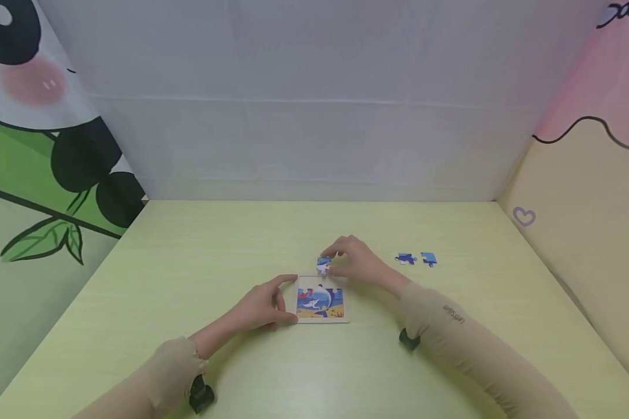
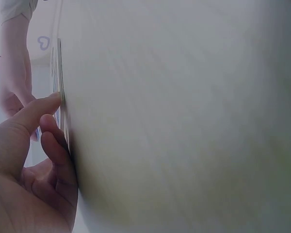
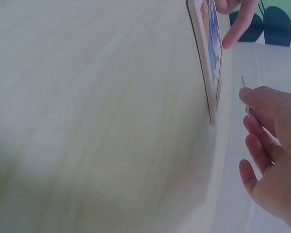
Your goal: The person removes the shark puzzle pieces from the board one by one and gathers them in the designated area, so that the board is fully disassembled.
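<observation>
A small square puzzle tray (image 1: pixel 322 320) lies flat on the table, partly filled with pieces that picture a dolphin under the sea. My left hand (image 1: pixel 264 302) rests against its left edge, index finger at the upper corner and thumb at the lower one; the other fingers are bent below. Just above the tray's top edge, my right hand (image 1: pixel 355 261) pinches a blue-and-white jigsaw piece (image 1: pixel 323 263) between thumb and fingers. In the right wrist view that piece (image 3: pixel 243 81) appears edge-on, apart from the tray (image 3: pixel 203 58).
Two loose blue jigsaw pieces, one dark (image 1: pixel 406 258) and one lighter (image 1: pixel 428 259), lie on the table to the right of my right hand. A pale wall (image 1: pixel 314 145) rises behind the table (image 1: pixel 314 372), with printed panels at both sides.
</observation>
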### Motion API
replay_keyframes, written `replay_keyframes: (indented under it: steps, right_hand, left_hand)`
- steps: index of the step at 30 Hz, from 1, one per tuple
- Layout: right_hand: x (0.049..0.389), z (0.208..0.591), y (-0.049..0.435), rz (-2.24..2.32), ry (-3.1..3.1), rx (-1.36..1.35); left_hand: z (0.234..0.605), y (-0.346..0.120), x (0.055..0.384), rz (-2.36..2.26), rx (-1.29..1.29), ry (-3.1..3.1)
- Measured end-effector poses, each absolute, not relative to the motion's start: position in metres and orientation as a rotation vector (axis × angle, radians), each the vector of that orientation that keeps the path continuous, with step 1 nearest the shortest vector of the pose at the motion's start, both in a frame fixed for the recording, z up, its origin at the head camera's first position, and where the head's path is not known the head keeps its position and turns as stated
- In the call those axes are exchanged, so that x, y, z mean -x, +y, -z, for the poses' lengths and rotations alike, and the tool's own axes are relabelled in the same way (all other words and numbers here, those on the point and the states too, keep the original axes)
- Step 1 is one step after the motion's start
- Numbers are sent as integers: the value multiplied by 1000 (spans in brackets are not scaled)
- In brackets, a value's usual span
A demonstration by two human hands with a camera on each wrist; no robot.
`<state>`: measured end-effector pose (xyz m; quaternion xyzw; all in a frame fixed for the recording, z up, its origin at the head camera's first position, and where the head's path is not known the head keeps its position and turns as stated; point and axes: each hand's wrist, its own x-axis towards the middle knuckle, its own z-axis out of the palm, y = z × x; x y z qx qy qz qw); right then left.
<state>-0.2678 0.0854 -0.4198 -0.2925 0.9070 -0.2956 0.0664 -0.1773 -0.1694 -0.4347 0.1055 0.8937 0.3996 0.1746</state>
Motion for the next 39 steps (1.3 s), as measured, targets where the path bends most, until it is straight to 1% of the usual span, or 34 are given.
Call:
replay_keyframes:
  steps: [13, 21, 29, 39]
  right_hand:
    - [287, 424, 144, 979, 2827, 794]
    - [297, 433, 175, 941, 2862, 843]
    - [296, 433, 194, 895, 2791, 799]
    - [305, 437, 211, 937, 2634, 720]
  left_hand:
    - [430, -169, 173, -1136, -294, 2537]
    - [430, -168, 172, -1129, -281, 2543]
    - [432, -168, 173, -1128, -269, 2541]
    - [433, -169, 175, -1132, -283, 2535]
